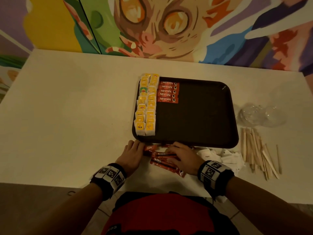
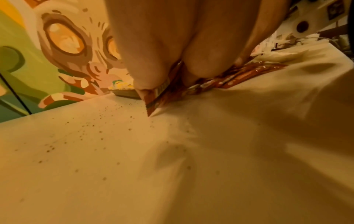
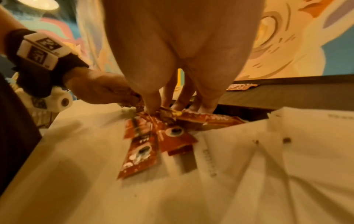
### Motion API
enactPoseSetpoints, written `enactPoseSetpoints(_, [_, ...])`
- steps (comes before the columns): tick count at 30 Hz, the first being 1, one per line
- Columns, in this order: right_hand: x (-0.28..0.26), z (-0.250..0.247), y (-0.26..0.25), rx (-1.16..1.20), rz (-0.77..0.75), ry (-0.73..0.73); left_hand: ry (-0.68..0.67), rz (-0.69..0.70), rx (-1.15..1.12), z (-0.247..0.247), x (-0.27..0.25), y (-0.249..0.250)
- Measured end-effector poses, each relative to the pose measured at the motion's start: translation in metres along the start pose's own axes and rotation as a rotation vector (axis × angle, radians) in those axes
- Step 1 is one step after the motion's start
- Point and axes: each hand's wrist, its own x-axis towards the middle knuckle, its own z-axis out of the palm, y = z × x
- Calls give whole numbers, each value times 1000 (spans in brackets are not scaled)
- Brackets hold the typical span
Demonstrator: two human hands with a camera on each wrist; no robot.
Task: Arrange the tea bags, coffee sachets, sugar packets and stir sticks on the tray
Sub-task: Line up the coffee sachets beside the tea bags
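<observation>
I pinch one coffee sachet (image 2: 153,98) in my left hand (image 1: 131,154); my right hand's (image 1: 182,157) curled fingers (image 3: 153,104) pick at the loose sachets (image 1: 166,164), gathering them for the tray's (image 1: 194,116) next row.

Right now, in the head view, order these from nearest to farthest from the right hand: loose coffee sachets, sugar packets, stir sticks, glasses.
1. Loose coffee sachets: under the right hand.
2. Sugar packets: just right of it.
3. Stir sticks: farther right.
4. Glasses: right of the tray, farthest.
</observation>
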Motion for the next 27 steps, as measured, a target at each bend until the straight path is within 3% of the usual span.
enactPoseSetpoints(4, [3, 0, 5, 162, 87, 85, -18, -95, -240, -14, -1, 3])
enactPoseSetpoints(8, [7, -10, 1, 426, 110, 212, 96, -58, -560, -27, -1, 11])
enactPoseSetpoints(13, [11, -23, -7, 647, 100, 315, 127, -165, -917, -40, 12, 21])
enactPoseSetpoints(17, [15, -31, -13, 711, 74, 340, 119, -117, -905, -49, 25, 23])
enactPoseSetpoints(27, [24, -50, -8, 997, 130, 482, 320, -110, -985, -75, 35, 27])
